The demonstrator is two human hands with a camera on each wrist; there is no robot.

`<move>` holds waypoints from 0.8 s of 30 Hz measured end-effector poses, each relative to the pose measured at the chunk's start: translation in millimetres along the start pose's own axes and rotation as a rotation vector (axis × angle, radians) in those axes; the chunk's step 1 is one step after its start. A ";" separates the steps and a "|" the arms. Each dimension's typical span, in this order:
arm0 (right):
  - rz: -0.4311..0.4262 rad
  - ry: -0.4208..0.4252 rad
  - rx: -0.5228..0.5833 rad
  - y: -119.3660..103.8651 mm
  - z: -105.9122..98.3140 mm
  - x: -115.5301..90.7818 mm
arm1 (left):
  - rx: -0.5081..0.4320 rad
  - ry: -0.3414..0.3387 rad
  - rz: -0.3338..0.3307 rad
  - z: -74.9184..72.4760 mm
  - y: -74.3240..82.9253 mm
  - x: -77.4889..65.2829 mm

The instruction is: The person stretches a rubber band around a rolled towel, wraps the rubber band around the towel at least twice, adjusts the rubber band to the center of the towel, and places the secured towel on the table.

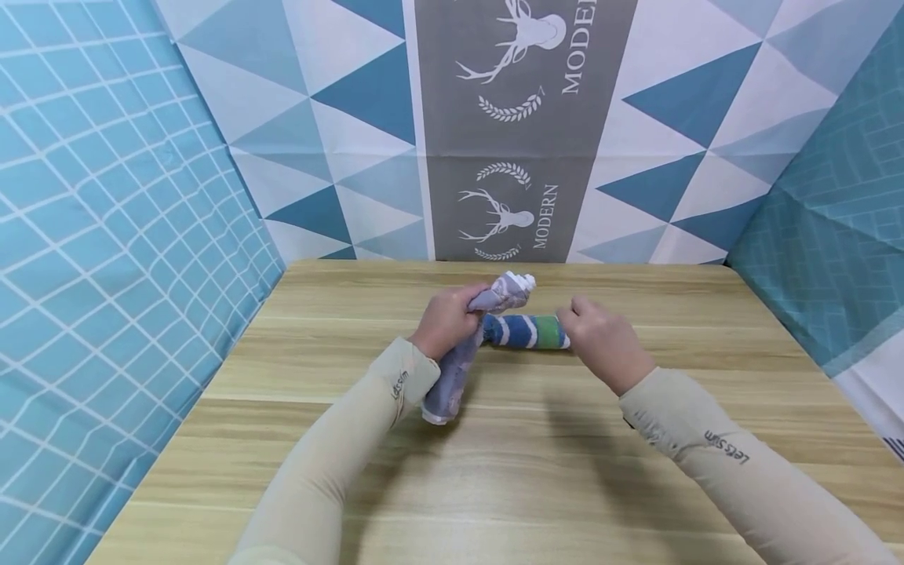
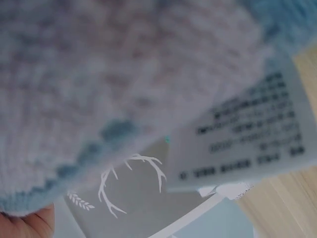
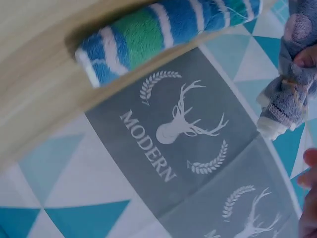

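Note:
My left hand (image 1: 446, 320) grips a rolled grey-lilac towel (image 1: 452, 380) around its upper part. The roll slants, its white-edged end sticking out beyond the fingers and its long part hanging toward me. In the left wrist view the fluffy cloth fills most of the picture, with a printed care label (image 2: 242, 134) dangling from it. A second rolled towel (image 3: 143, 37), striped blue, green and white, lies on the table. Just above its right end in the head view hovers my right hand (image 1: 600, 337), fingers loosely curled; the right wrist view shows it apart from the striped roll.
A wood-grain table (image 1: 452, 486) lies under both hands. Behind it hangs a patterned cloth (image 1: 494, 141) with triangles, deer heads and the word MODERN. A blue checked cloth (image 1: 106, 235) stands at the left, a teal cloth (image 1: 833, 220) at the right.

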State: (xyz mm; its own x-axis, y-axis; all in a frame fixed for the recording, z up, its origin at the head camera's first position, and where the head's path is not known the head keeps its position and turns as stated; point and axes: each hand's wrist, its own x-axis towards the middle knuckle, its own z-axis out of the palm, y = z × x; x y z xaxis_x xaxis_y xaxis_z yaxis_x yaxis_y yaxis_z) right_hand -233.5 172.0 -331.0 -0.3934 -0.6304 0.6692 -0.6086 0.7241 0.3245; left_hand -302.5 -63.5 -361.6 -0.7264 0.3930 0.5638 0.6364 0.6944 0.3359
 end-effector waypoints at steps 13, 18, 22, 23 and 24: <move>-0.026 -0.119 0.013 -0.5 3.1 4.4 | 0.054 -0.094 0.147 -2.1 27.4 -7.1; -0.108 -0.117 0.016 0.0 1.4 5.9 | 0.161 -0.117 0.234 1.4 36.5 -11.2; -0.184 -0.108 -0.002 1.4 0.9 8.5 | 0.176 -0.143 0.308 5.6 41.0 -11.5; -0.196 -0.109 -0.009 1.7 0.8 9.4 | 0.178 -0.149 0.328 6.4 41.8 -11.3; -0.201 -0.108 -0.006 2.3 0.8 9.9 | 0.171 -0.156 0.350 6.6 42.8 -11.2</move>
State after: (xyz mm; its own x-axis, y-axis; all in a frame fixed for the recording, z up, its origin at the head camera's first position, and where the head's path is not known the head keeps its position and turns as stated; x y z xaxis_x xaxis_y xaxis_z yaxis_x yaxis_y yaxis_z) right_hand -239.4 167.2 -324.2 -0.3366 -0.7879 0.5156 -0.6777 0.5829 0.4483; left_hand -268.9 -34.3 -358.6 -0.5128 0.7007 0.4961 0.8093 0.5873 0.0071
